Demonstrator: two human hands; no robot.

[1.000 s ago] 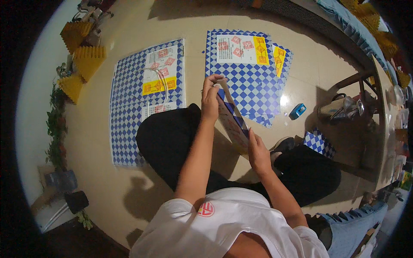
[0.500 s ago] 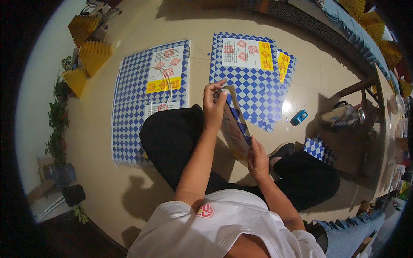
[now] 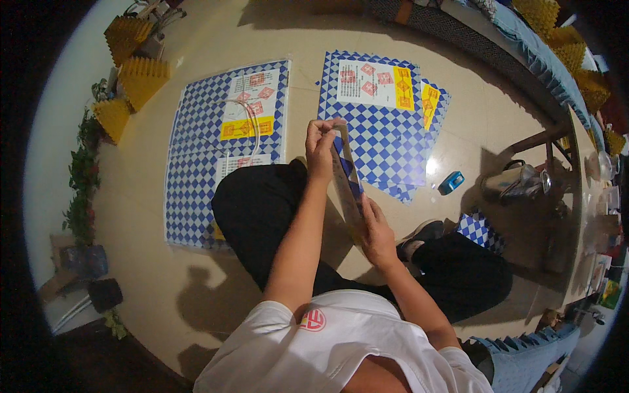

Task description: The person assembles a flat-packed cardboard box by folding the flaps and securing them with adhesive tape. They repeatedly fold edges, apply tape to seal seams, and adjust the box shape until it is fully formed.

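Note:
My left hand (image 3: pixel 320 149) pinches the upper end of a narrow, partly folded cardboard piece (image 3: pixel 345 171). Blue and pale checks show along its edge, and its bare side is brown. Around its lower right end, my right hand (image 3: pixel 377 230) is closed. The piece is tilted and held above the floor between my knees. Just beyond it lie flat blue-checked printed sheets (image 3: pixel 386 134) with white and yellow panels, overlapping each other. To the left, a stack of similar sheets (image 3: pixel 196 144) lies with a pale cord loop (image 3: pixel 256 128) on top. My right fingertips are partly hidden.
A small blue object (image 3: pixel 451 183), perhaps a tape dispenser, lies right of the sheets. Near my right knee is a checked piece (image 3: pixel 481 229). A metal pot-like container (image 3: pixel 514 181) stands by a wooden table (image 3: pixel 578 209). Golden folded pieces (image 3: pixel 143 82) and a plant (image 3: pixel 84 170) line the left wall.
The cardboard piece has turned, so its face shows less and its edge more. My right hand has moved up and left along it; my left hand has shifted slightly left.

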